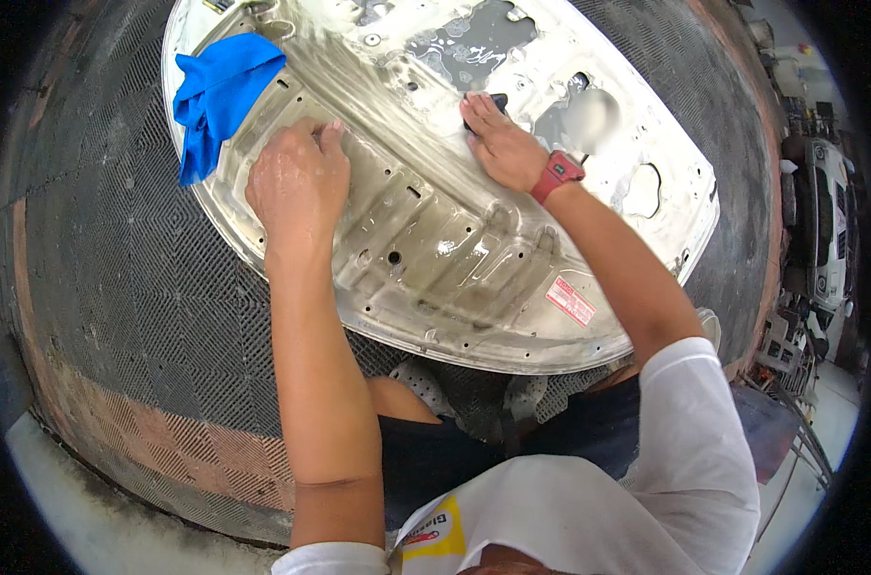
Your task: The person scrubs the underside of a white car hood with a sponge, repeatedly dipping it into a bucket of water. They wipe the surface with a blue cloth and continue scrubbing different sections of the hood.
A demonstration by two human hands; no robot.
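A large cream-white metal car panel point(426, 278) lies before me, wet and streaked, with pressed ribs, bolt holes and larger cut-outs. My right hand point(503, 144), with a red watch on its wrist, presses a small black pad point(498, 102) against the panel's upper middle. The fingers lie over the pad and hide most of it. On the panel's left part rests my left hand point(299, 177), its fingers curled in and its thumb bent. Whatever it may hold is hidden beneath it. Just beyond that hand, a crumpled blue cloth point(227, 91) drapes over the panel's left edge.
A red-and-white label point(571, 301) is stuck near the panel's near edge. Dark grated matting point(158, 259) covers the floor around it, with a reddish strip point(206, 441) at the lower left. A white car point(828, 225) and assorted gear stand along the far right.
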